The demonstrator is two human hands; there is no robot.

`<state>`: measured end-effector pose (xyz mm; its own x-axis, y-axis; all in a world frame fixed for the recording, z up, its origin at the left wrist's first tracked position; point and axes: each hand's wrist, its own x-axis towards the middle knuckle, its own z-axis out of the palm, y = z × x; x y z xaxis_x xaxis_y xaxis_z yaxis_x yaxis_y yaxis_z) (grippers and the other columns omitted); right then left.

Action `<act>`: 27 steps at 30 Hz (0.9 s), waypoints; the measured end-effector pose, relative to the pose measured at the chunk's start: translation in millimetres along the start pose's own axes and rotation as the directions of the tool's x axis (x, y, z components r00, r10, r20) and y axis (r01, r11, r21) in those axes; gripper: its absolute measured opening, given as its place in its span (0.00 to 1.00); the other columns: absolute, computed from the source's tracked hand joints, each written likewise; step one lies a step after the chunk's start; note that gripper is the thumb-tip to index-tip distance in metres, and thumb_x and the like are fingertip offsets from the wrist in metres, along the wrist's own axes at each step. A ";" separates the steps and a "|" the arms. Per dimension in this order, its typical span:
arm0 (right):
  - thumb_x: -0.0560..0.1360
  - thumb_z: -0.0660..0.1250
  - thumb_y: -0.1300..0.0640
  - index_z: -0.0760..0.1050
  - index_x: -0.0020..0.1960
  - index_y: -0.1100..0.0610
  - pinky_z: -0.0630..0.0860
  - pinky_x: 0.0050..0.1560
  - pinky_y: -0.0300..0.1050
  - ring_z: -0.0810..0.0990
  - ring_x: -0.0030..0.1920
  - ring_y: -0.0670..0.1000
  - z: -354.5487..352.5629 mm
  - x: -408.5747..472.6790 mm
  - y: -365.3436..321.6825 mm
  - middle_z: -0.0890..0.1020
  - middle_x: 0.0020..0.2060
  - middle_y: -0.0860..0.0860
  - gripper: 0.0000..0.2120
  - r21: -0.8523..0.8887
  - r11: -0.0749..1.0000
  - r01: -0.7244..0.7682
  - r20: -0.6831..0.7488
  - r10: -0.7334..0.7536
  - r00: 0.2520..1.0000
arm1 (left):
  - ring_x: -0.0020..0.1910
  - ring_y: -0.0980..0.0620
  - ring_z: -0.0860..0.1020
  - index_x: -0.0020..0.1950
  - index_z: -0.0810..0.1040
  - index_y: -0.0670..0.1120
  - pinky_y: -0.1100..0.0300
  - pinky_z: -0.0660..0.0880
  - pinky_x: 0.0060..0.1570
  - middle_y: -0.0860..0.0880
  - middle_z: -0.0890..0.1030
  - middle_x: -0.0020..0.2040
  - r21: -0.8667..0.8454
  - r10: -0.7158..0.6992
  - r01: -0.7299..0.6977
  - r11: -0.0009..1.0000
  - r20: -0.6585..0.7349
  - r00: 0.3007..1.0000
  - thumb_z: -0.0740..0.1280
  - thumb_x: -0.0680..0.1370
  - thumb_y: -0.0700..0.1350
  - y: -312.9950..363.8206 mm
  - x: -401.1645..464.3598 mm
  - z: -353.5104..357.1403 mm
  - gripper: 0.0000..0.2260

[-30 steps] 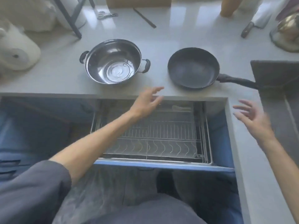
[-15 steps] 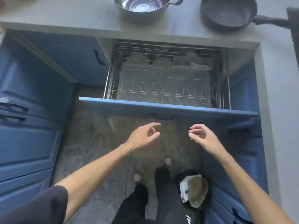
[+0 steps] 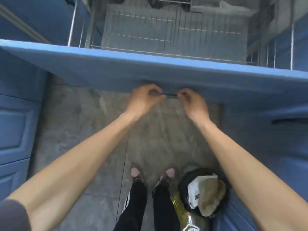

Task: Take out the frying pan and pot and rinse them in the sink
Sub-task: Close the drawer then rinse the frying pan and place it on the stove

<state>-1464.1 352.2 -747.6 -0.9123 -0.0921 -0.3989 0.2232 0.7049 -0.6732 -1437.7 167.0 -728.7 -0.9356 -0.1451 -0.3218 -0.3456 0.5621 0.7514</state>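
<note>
A blue drawer front (image 3: pixel 150 69) runs across the frame from left to right, pulled out over a grey tiled floor (image 3: pixel 93 124). Both hands are at the dark handle (image 3: pixel 170 95) on its lower edge: the left hand (image 3: pixel 144 99) has its fingers curled around the handle's left end, and the right hand (image 3: pixel 191 101) curls its fingers around the right end. The handle's long axis lies along the drawer front, left to right.

Behind the drawer front sits a wire rack (image 3: pixel 166 35) (its thin metal bars blurred by motion), and its near part, toward the drawer front, holds nothing that can be made out. At the rack's far edge there are dark and grey shapes too smeared to identify.

The frying pan and the pot are not in view.

On the floor below, the person's two feet (image 3: pixel 152 175) stand side by side beneath dark trousers. Just to the right of them is a round dark bin (image 3: pixel 201 192) holding white and tan crumpled waste. Blue cabinet doors (image 3: pixel 13 130) flank the floor on the left, and more blue fronts close it in on the right.
</note>
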 end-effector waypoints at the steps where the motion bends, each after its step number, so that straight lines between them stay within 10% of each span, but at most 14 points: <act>1: 0.77 0.63 0.47 0.78 0.51 0.45 0.73 0.48 0.46 0.80 0.51 0.52 -0.6 3.4 -0.1 0.83 0.48 0.48 0.07 -0.007 1.000 0.011 -0.002 -0.011 1.000 | 0.44 0.60 0.79 0.45 0.80 0.54 0.68 0.72 0.48 0.57 0.82 0.41 0.008 0.007 -0.007 1.000 -0.004 1.000 0.73 0.70 0.52 1.3 1.8 -1.0 0.07; 7: 0.77 0.62 0.47 0.77 0.52 0.44 0.70 0.46 0.44 0.79 0.53 0.52 -15.2 25.3 -14.2 0.77 0.44 0.42 0.07 -0.036 0.999 0.000 0.021 0.001 1.000 | 0.52 0.55 0.77 0.50 0.81 0.55 0.62 0.69 0.48 0.52 0.79 0.53 0.055 -0.039 0.045 0.997 -0.097 0.995 0.70 0.73 0.53 19.2 17.2 9.2 0.07; 27: 0.78 0.59 0.44 0.77 0.54 0.43 0.65 0.44 0.44 0.79 0.55 0.55 -51.4 132.9 -67.6 0.83 0.52 0.46 0.10 -0.154 0.983 -0.097 -0.009 0.096 0.995 | 0.50 0.55 0.78 0.43 0.82 0.52 0.59 0.72 0.48 0.53 0.82 0.48 -0.004 -0.114 0.114 0.993 -0.063 0.991 0.69 0.74 0.53 60.4 140.0 -9.3 0.05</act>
<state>-1618.0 328.5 -723.1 -0.8896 -0.0175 -0.4563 0.2548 0.8102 -0.5279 -1590.2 173.0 -723.0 -0.8927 -0.2597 -0.3683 -0.4504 0.5387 0.7120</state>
